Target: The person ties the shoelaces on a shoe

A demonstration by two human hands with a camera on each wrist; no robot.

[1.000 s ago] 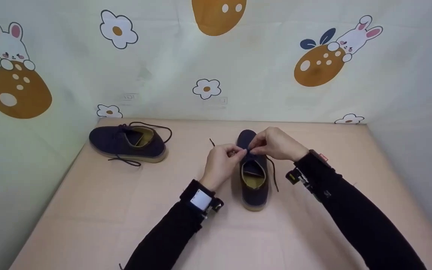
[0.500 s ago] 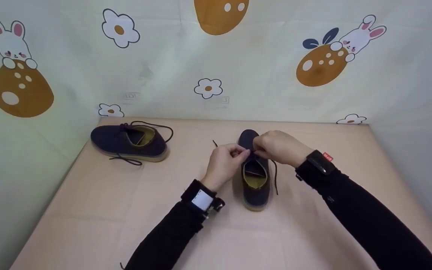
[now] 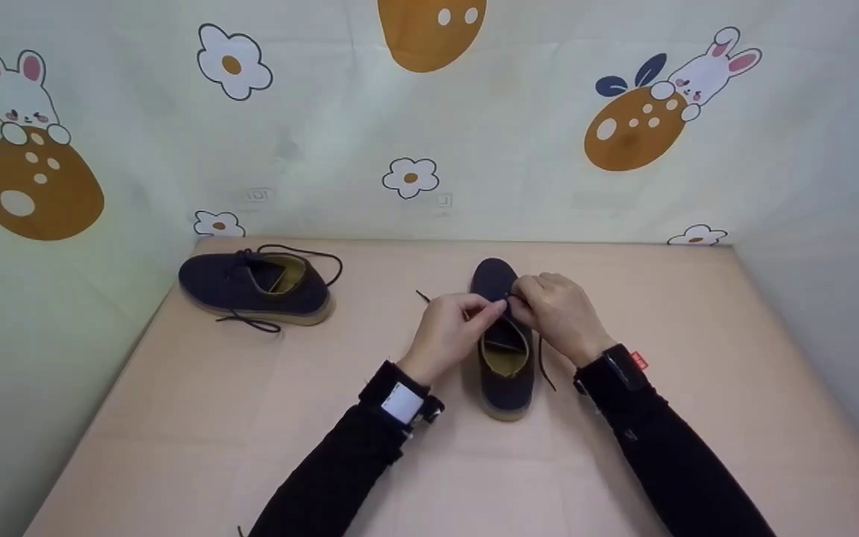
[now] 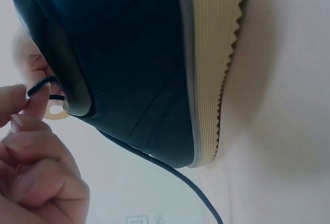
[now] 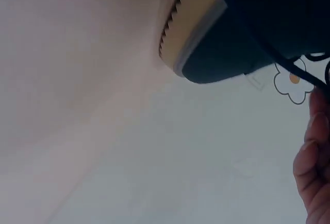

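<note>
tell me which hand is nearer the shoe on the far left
Left. The left hand is apart from that shoe, to its right; the right hand is farther right, at the other shoe.

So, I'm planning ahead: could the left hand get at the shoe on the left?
Likely yes, after letting go: the left hand pinches a lace on the nearer shoe; nothing seems to block its way to the other shoe.

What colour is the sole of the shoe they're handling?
The sole is pale tan, clearest in the left wrist view.
</note>
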